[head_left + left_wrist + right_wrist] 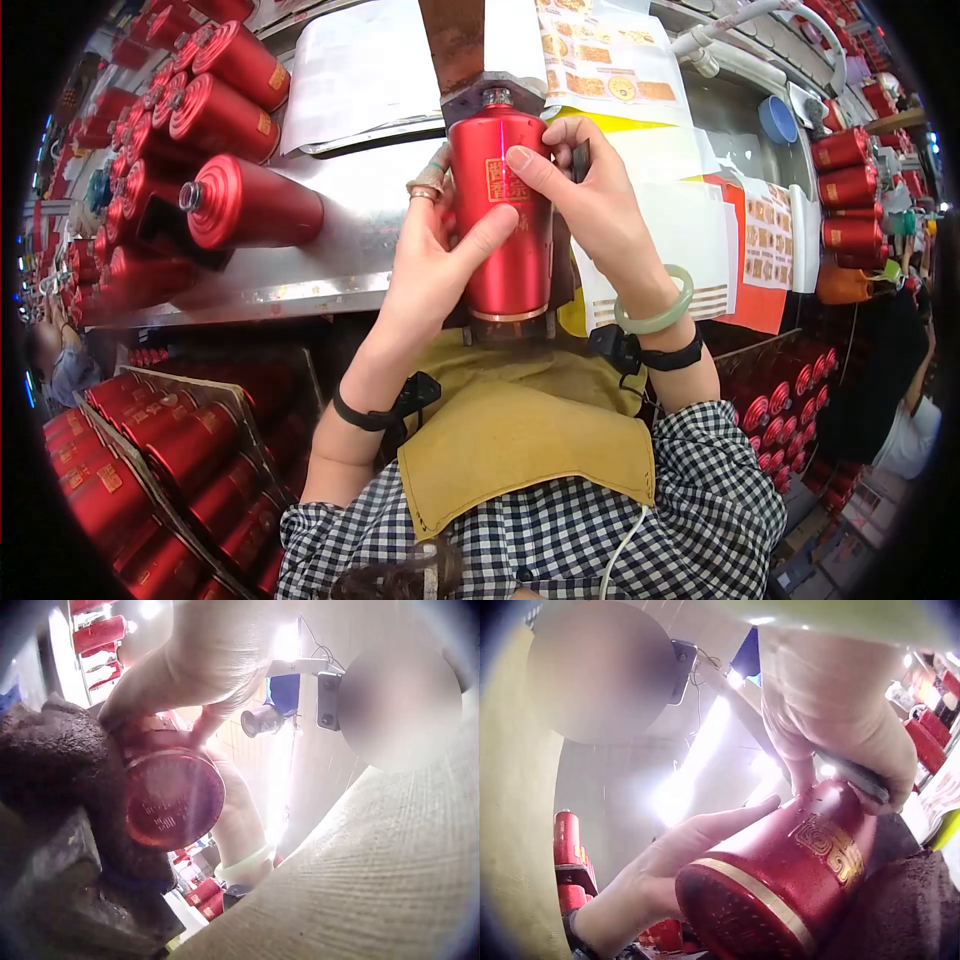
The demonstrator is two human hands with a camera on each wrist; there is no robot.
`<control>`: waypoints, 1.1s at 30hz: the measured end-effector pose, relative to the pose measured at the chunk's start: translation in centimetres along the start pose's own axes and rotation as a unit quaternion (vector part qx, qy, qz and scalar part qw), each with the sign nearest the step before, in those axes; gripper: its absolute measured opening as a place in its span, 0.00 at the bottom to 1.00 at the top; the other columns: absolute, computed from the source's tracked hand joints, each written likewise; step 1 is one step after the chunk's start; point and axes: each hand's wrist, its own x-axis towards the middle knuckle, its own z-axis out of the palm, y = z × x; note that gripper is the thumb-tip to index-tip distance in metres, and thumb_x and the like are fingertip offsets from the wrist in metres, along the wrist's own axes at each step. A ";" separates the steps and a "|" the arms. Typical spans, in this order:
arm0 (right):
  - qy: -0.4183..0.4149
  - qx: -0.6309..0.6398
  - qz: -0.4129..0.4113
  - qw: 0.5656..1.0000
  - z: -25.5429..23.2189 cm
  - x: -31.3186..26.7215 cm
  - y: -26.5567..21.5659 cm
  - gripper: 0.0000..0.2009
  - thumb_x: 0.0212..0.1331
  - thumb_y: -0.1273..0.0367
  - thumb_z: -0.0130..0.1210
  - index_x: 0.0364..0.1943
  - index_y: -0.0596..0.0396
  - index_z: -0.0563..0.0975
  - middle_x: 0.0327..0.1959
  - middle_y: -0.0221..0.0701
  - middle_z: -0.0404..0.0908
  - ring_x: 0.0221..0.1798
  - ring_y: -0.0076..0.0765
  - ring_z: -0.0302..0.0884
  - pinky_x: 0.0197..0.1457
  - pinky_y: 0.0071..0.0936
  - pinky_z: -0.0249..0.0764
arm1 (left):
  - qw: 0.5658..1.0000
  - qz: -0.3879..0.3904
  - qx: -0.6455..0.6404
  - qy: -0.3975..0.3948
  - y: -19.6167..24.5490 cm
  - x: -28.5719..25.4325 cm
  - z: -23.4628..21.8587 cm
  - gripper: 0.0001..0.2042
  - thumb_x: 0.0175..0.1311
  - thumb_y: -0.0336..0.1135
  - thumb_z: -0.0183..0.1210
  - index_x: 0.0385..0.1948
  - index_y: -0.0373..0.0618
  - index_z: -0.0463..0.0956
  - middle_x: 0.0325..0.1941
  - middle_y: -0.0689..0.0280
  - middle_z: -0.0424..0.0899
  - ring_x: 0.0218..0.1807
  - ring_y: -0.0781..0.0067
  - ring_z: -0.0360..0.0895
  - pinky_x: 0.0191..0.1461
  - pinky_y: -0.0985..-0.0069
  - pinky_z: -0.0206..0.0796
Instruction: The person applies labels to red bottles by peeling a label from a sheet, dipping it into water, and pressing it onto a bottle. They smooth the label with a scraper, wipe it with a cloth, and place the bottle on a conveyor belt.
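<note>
A red bottle [500, 255] with a gold-printed label [507, 180] lies in a holder, its neck toward a metal block [465, 103]. My left hand [425, 260] grips its left side, thumb across the front below the label; one finger wears a wrap and another a ring. My right hand [595, 195] is at the upper right of the bottle, thumb pressing the label's upper corner. Its curled fingers hold a dark flat tool [855, 776] beside the bottle's shoulder. The bottle's base [176, 799] faces the left wrist camera.
Several red bottles [255, 205] lie and stand on the metal table [350, 255] at left. Label sheets [610, 60] and white papers [650, 240] lie at right, with a blue bowl [777, 120] beyond. Crates of red bottles [180, 440] stand below the table edge.
</note>
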 end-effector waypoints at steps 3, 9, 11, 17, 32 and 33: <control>0.002 -0.003 -0.009 1.000 -0.1 0.1 0.5 0.20 0.61 0.64 0.73 0.45 0.60 0.73 0.40 0.27 0.77 0.42 0.20 0.74 0.45 0.21 0.74 | 0.998 -0.050 -0.031 -0.005 0.6 0.2 -0.4 0.38 0.72 0.31 0.65 0.78 0.37 0.51 0.74 0.54 0.69 0.71 0.69 0.72 0.73 0.68 0.67; 0.002 -0.021 -0.016 1.000 -0.1 0.2 0.6 0.20 0.61 0.64 0.73 0.46 0.60 0.74 0.39 0.27 0.77 0.41 0.19 0.74 0.45 0.21 0.74 | 0.999 -0.038 -0.001 -0.005 0.3 0.1 -0.5 0.36 0.74 0.31 0.63 0.78 0.38 0.52 0.74 0.54 0.68 0.71 0.69 0.72 0.74 0.67 0.67; 0.005 0.009 0.000 1.000 0.1 -0.1 0.3 0.15 0.63 0.67 0.72 0.44 0.54 0.75 0.35 0.17 0.66 0.39 0.13 0.61 0.43 0.13 0.62 | 0.999 -0.037 0.001 -0.003 0.3 0.1 -0.5 0.36 0.73 0.30 0.64 0.78 0.39 0.52 0.74 0.54 0.68 0.71 0.69 0.72 0.74 0.67 0.67; 0.007 -0.013 -0.006 1.000 -0.1 0.1 0.4 0.20 0.61 0.64 0.72 0.46 0.60 0.74 0.38 0.26 0.77 0.41 0.19 0.74 0.44 0.19 0.73 | 0.999 -0.036 -0.007 -0.001 0.3 0.1 -0.3 0.37 0.73 0.30 0.64 0.78 0.39 0.51 0.74 0.55 0.68 0.71 0.69 0.72 0.74 0.67 0.67; 0.027 0.011 -0.037 0.999 -2.5 -4.0 -0.3 0.11 0.75 0.73 0.53 0.56 0.62 0.77 0.48 0.29 0.82 0.49 0.25 0.77 0.59 0.24 0.72 | 1.000 -0.027 0.001 -0.011 0.3 -0.1 -0.3 0.37 0.74 0.31 0.63 0.78 0.37 0.51 0.75 0.54 0.67 0.72 0.69 0.70 0.75 0.66 0.65; 0.015 0.007 -0.044 0.999 -2.4 -4.8 -0.8 0.11 0.74 0.74 0.54 0.56 0.62 0.78 0.48 0.29 0.82 0.49 0.25 0.77 0.59 0.24 0.72 | 1.000 -0.029 0.001 -0.011 0.3 -0.1 -0.4 0.37 0.74 0.31 0.63 0.78 0.37 0.51 0.75 0.54 0.67 0.72 0.69 0.70 0.75 0.66 0.65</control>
